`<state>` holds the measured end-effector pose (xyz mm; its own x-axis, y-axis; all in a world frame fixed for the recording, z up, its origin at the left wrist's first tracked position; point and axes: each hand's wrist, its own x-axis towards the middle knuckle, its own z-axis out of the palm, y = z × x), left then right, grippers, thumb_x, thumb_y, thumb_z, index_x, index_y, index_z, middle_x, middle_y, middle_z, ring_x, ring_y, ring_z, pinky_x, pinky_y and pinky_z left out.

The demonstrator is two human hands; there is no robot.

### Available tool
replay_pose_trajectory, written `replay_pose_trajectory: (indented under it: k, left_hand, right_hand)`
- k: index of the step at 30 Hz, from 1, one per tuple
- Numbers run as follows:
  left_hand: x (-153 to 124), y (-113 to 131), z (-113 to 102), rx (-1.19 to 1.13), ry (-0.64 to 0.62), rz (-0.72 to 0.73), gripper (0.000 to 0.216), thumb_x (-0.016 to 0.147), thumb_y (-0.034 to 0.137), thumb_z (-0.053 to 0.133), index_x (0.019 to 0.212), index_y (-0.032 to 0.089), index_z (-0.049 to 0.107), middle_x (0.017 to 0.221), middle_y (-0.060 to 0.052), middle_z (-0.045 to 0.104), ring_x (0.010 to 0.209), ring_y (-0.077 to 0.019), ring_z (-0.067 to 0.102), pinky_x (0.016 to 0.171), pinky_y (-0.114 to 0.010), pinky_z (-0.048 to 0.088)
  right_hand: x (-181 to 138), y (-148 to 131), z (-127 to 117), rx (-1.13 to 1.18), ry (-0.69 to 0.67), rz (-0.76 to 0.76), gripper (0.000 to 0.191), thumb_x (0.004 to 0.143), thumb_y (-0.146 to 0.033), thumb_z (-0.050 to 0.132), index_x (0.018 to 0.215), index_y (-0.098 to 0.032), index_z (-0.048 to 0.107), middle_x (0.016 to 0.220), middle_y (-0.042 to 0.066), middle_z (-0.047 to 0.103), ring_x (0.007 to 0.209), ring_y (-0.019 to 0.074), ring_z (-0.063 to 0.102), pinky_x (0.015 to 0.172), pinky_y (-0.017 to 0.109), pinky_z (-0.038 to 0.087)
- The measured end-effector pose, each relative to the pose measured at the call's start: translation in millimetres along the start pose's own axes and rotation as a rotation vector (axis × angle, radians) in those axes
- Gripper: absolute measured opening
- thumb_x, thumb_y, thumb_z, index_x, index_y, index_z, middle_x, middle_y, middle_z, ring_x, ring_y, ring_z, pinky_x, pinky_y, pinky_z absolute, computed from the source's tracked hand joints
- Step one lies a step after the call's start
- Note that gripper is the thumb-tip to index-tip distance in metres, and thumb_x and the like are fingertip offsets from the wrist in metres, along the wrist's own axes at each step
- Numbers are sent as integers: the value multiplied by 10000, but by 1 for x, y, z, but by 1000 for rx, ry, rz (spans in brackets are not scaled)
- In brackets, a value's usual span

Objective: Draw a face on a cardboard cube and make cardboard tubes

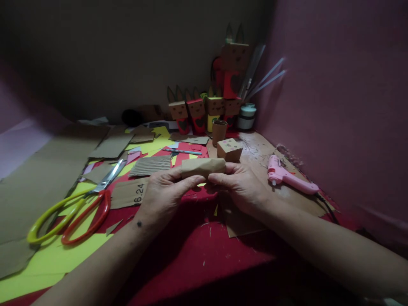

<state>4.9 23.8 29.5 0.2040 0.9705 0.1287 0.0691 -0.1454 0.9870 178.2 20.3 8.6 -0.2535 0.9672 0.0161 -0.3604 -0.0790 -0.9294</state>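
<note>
A small piece of brown cardboard, bent along its length, is held level between my two hands. My left hand grips its left end, thumb along the lower edge. At the right end, my right hand pinches it between thumb and fingers. Just behind it sit a small cardboard box with a drawn face and an upright brown cardboard tube. Left of my left hand lie a corrugated cardboard piece and a flat piece printed "6.24". My fingertips behind the held piece are hidden.
Large scissors with yellow and red handles lie open at left. A pink glue gun rests at right on a cardboard sheet, its cord trailing. Several eared cardboard figures and a lidded jar stand at the back. A pink wall bounds the right.
</note>
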Motion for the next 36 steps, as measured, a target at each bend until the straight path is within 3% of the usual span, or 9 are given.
replay_pose_trajectory:
  k: [4,9,13,16,21,27,30,36]
  left_hand:
    - [1,6,-1,-108,-69,-87,227,775,271,723,979,185,770,864,-71,767,806,-231,697,703,-310,549]
    - [0,5,1,-172,-107,-244,277,753,319,747,1001,196,763,692,-72,744,586,-192,666,463,-244,477]
    - [1,-3,3,-184,-87,-297,264,690,339,799,889,167,777,593,-59,706,461,-138,579,456,-245,464]
    - [-1,-2,6,-137,-49,-266,215,721,341,772,816,148,772,590,-60,697,493,-138,588,487,-244,469]
    - [-1,3,7,-146,5,-186,200,711,252,777,896,177,782,644,-40,724,526,-135,612,533,-243,490]
    - [5,-8,1,-256,-110,-188,273,777,324,735,996,161,749,768,-93,749,677,-213,708,537,-254,517]
    - [4,-7,1,-218,-115,-166,253,793,306,720,990,149,736,732,-73,733,631,-185,687,539,-249,528]
    - [-1,7,7,-32,-80,-77,128,776,200,716,892,161,755,603,-7,695,529,-120,622,539,-209,516]
  right_hand:
    - [1,-5,0,53,19,86,185,705,-233,782,877,-189,730,729,9,719,548,113,653,543,241,552]
    - [3,-4,0,40,70,91,154,687,-234,783,818,-178,725,671,17,707,510,121,650,469,223,543]
    - [1,-1,3,-47,46,31,121,718,-245,763,813,-176,732,660,10,700,526,104,642,464,193,517]
    - [-2,-1,7,-67,38,1,142,717,-263,774,824,-175,742,664,4,694,548,92,630,471,175,501]
    - [-1,-1,8,-8,-18,14,153,741,-243,762,887,-201,747,734,12,713,592,85,637,501,163,491]
    - [5,-1,2,70,9,82,255,710,-274,794,940,-191,723,736,30,717,577,122,656,514,212,503]
    - [5,-1,1,50,-2,98,298,677,-264,815,943,-175,715,775,43,720,619,149,674,513,224,482]
    - [6,1,-2,-26,95,6,142,654,-217,809,724,-149,707,518,-33,586,412,55,438,398,197,312]
